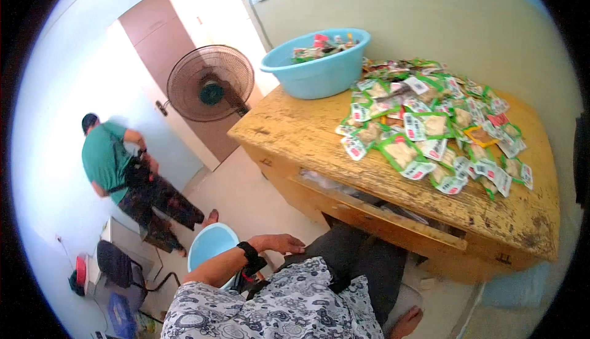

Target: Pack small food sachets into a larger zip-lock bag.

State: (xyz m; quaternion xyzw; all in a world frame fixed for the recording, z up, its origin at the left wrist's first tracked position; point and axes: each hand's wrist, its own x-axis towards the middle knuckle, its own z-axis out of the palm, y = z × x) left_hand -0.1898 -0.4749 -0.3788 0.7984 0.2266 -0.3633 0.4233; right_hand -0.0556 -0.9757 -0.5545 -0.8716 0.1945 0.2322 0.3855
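My left hand (283, 244) rests loosely at my dark trousers (369, 265), fingers extended and holding nothing. My left forearm, with a black wrist strap (247, 254), partly covers a light-blue basin (209, 240) low down. My right hand is not in view. In front of me a worn yellow wooden desk (289, 124) bears a heap of small green-and-white packets (433, 127) with pale contents, and a blue basin (313, 74) with more packets at its back left. The desk's drawer (393, 219) is partly open, with things inside it.
Another person (114, 157) in a green top stands at left, back partly turned. A fan (210, 82) stands before the doorway. A black chair (117, 265), a small white table (107, 228) and a blue plastic item (123, 314) are at lower left.
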